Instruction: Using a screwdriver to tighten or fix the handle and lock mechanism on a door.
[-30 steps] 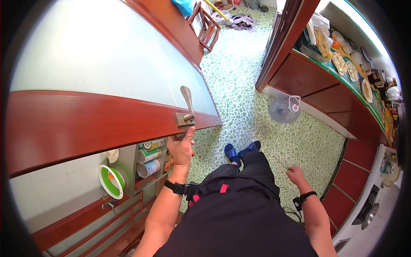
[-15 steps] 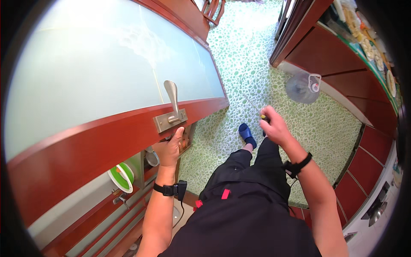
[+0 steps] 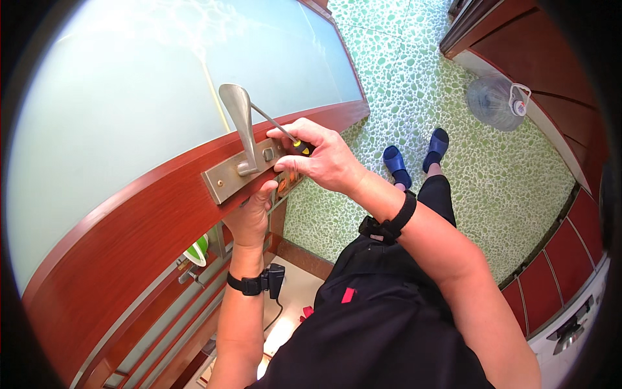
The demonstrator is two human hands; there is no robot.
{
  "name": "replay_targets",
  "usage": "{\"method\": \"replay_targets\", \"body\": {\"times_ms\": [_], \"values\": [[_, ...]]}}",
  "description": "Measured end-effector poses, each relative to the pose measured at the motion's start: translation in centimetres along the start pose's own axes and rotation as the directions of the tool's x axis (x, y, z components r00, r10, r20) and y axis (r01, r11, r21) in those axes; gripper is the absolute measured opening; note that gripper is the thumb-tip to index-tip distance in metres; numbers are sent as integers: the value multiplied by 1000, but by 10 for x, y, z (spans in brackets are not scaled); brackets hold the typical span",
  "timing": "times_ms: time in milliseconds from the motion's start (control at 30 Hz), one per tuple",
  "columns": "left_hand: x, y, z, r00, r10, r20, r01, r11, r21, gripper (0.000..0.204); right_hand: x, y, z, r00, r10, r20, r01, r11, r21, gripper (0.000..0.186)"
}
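A: Where is the tool, and how is it held?

B: The screwdriver (image 3: pixel 302 147) is in the person's right hand (image 3: pixel 327 157), its black-and-yellow handle pinched between thumb and fingers. The thin shaft slants up and left toward the lever (image 3: pixel 237 113); whether its tip touches cannot be told.

A: And the left hand (image 3: pixel 249 217)?

B: It is at the lower edge of the door (image 3: pixel 129 214), below the metal plate (image 3: pixel 220 184), with the thumb up. Its fingers are hidden behind the wood, so one cannot tell how far they close, or on what.

A: What would make work at the plate go well?

B: A steady left hand would keep the door from swinging. The right fingertips, near the small thumb-turn (image 3: pixel 268 154), seem well placed for a light touch, though the shaft is best kept clear of the frosted glass (image 3: pixel 129 97). Any turning would call for the tip seated squarely and pressed straight in, lest it slip.

A: Any brand or writing?

B: None can be read on the plate, the screwdriver, or the clear bottle (image 3: pixel 492 102) standing on the patterned floor (image 3: pixel 382 71).
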State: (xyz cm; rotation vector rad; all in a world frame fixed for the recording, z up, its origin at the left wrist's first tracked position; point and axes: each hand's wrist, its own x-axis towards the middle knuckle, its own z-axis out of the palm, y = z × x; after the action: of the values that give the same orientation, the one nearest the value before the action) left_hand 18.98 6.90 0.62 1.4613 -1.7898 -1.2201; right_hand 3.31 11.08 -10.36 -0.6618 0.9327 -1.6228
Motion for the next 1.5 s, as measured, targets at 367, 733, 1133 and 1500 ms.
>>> {"method": "replay_targets", "body": {"times_ms": [367, 733, 1133, 1500], "values": [[12, -7, 2, 974, 226, 26, -227, 972, 54, 58, -7, -6, 7, 965, -222, -138, 191, 959, -212, 47], [10, -19, -3, 989, -2, 146, -3, 999, 34, 52, 0, -5, -13, 918, -394, -45, 353, 865, -357, 50], [-1, -40, 17, 991, 82, 106, -76, 995, -63, 34, -10, -10, -5, 944, -317, -96, 281, 920, -275, 52], [7, -9, 22, 971, 118, 207, -123, 992, 11, 60, -16, -29, -20, 922, -379, -78, 328, 873, -362, 45]]}}
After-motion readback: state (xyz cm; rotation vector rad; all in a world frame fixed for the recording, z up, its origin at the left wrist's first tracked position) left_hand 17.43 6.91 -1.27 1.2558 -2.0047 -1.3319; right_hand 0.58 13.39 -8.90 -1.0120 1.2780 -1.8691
